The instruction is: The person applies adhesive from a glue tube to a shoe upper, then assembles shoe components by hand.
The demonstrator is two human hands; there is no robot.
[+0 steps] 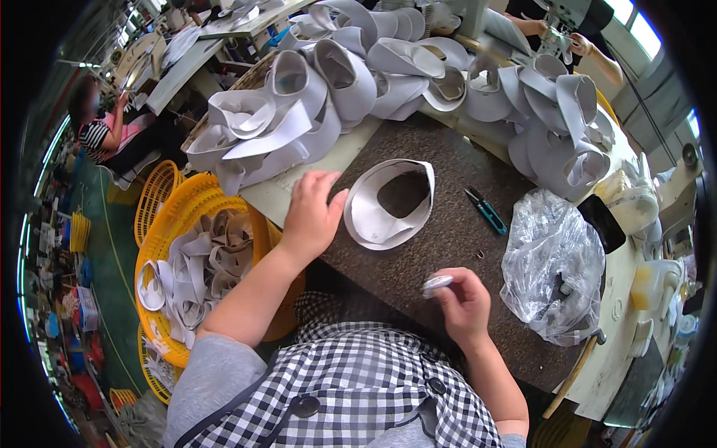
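Note:
A white looped piece point(366, 213), which looks like a shoe upper, lies on the dark speckled board point(418, 280) with its opening facing up. Beside its left edge is my left hand point(314, 213), fingers stretched out and holding nothing; whether the fingertips touch the piece I cannot tell. My right hand point(468, 306), low over the board's near part, pinches a small flat whitish thing point(438, 283) whose kind does not show. Right of the upper lie dark thread snips point(487, 211) with teal handles, and a tiny metal bit point(479, 254) is closer to me.
Many similar white uppers point(343, 78) are heaped along the table's far side. A yellow basket point(160, 246) of pieces stands at my left. On the right are a crumpled clear plastic bag point(549, 261), a black phone point(602, 224) and a hammer point(575, 373). Other people work farther off.

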